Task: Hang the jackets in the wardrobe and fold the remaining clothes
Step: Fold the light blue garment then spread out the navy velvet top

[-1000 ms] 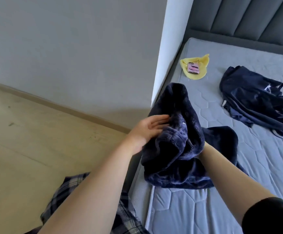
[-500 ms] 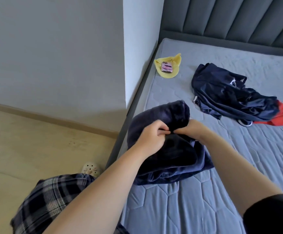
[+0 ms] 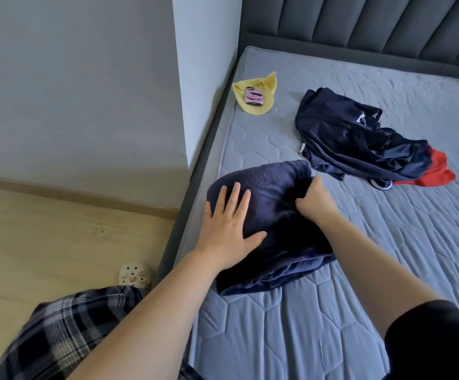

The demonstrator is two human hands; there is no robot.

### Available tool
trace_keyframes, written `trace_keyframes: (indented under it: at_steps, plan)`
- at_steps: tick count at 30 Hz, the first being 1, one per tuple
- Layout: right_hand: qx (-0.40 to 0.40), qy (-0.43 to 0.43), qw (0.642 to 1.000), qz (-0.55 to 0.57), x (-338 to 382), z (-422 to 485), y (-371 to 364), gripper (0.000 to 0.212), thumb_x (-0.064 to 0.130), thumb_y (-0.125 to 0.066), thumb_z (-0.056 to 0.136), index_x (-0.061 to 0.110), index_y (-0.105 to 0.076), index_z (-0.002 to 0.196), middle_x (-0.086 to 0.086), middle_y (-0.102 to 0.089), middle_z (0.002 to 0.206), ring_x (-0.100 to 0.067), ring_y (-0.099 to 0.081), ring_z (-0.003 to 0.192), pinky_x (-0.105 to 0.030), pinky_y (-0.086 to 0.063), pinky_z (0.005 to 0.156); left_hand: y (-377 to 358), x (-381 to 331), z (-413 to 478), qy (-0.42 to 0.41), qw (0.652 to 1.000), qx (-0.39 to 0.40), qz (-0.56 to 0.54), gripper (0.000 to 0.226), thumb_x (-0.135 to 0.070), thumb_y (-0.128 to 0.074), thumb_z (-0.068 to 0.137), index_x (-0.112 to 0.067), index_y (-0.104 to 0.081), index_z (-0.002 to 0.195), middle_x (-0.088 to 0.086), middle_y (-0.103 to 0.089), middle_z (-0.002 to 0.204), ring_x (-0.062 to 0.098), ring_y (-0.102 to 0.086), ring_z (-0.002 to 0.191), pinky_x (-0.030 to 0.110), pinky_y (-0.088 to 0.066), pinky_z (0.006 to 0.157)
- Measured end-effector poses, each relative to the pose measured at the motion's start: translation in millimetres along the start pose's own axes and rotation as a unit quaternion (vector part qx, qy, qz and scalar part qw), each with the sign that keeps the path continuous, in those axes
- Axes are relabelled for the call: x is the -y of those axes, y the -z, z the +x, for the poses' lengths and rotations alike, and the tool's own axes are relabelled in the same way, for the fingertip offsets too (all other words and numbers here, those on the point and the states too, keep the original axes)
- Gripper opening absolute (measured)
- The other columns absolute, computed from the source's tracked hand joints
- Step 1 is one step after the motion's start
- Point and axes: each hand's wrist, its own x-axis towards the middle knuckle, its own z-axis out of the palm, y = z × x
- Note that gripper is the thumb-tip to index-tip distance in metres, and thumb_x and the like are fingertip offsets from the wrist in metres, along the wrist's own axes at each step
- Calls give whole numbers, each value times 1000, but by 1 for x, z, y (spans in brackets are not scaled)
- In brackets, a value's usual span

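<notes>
Grey quilted mattress point(image 3: 359, 270) fills the right of the view, a padded headboard point(image 3: 359, 26) at its far edge and wood floor to the left. On the mattress's left edge, the left hand point(image 3: 229, 223) lies flat with fingers spread, pressing the dark fleece garment point(image 3: 272, 193); the right hand point(image 3: 314, 201) pinches a bunched fold along its right side. By my reading the folding step is in hand: this piece looks nearly folded, and the next move calls for tucking that fold and smoothing it flat. Toward the middle of the bed lie a crumpled navy jacket point(image 3: 343, 138) and a red garment point(image 3: 431, 171) partly hidden beneath it. Near the far left corner a yellow cloth point(image 3: 250, 105) carries a phone point(image 3: 253, 96). No wardrobe is in view, and the fleece garment's kind is hard to make out.
</notes>
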Motion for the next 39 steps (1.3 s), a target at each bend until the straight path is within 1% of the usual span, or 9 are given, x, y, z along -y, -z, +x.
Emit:
trace_keyframes:
  at_steps: [2, 4, 7, 11, 19, 26, 30, 33, 39]
  plan:
    - [-97, 94, 989, -53, 7, -1, 5, 62, 3, -47, 86, 6, -25, 143, -19, -38, 142, -39, -37, 127, -44, -35, 99, -5, -9, 5, 4, 1000, 7, 29, 94, -75, -21, 81, -21, 10, 152, 1, 21, 158, 26, 22, 144, 57, 2, 115]
    - [-169, 214, 962, 4, 20, 0, 8, 56, 8, -43, 91, 10, -30, 145, -11, -36, 148, -31, -32, 135, -41, -31, 107, -9, -19, 10, 3, 999, 19, 43, 96, -74, -28, 83, -19, 9, 152, 3, 22, 158, 27, 24, 144, 58, 6, 113]
    - [-132, 308, 942, -7, 20, 4, -13, 46, 20, -34, 96, 12, -42, 141, -9, -42, 146, -26, -31, 139, -42, -22, 113, -17, -27, 13, 18, 996, 52, 69, 99, -73, -34, 84, -16, 9, 152, 5, 23, 158, 29, 25, 143, 60, 8, 112]
    - [-5, 208, 975, -77, -17, 20, -60, 47, 20, -34, 100, 17, -34, 147, -2, -31, 154, -16, -20, 144, -48, -10, 117, -19, -29, 18, -2, 994, 81, 70, 101, -74, -38, 83, -13, 3, 153, 5, 16, 160, 27, 19, 145, 63, -2, 111]
    - [-12, 182, 983, -26, -25, 36, -74, 53, 22, -25, 94, 13, -34, 146, -6, -35, 152, -17, -24, 143, -45, -9, 116, -3, -38, 49, 50, 996, -28, -62, 51, -37, -37, 99, -11, -40, 142, 1, -31, 154, 19, -16, 144, 54, -8, 115]
    - [-42, 204, 977, -40, -31, 32, -78, 59, 30, -28, 89, 16, -35, 146, -5, -27, 156, -17, -17, 145, -45, -2, 117, -35, -31, 32, 17, 999, -13, 36, 68, -46, -36, 94, -24, -13, 153, -2, -2, 162, 25, 6, 148, 58, -3, 113]
    - [-144, 4, 990, -8, -39, 35, -78, 68, 53, -45, 89, 18, -32, 145, -9, -26, 155, -25, -20, 144, -48, -7, 116, -29, -35, 42, 19, 997, 29, 61, 67, -50, -32, 94, -21, -15, 153, 1, -1, 162, 28, 8, 147, 60, 0, 113]
    - [-51, -143, 982, 112, -43, 46, -70, 81, 68, -45, 77, 12, -37, 136, -14, -47, 140, -34, -43, 129, -48, -33, 107, -24, -39, 44, 24, 996, 61, 65, 71, -57, -29, 94, -19, -15, 153, 5, 1, 161, 30, 10, 147, 63, -1, 112]
    - [108, -180, 967, 141, -47, 63, -55, 98, 78, -48, 70, 8, -41, 138, -15, -51, 135, -34, -49, 124, -40, -36, 94, -17, -44, 49, 51, 992, 98, 61, 97, -77, -30, 83, -10, -12, 152, 7, 3, 161, 33, 13, 146, 66, -3, 109]
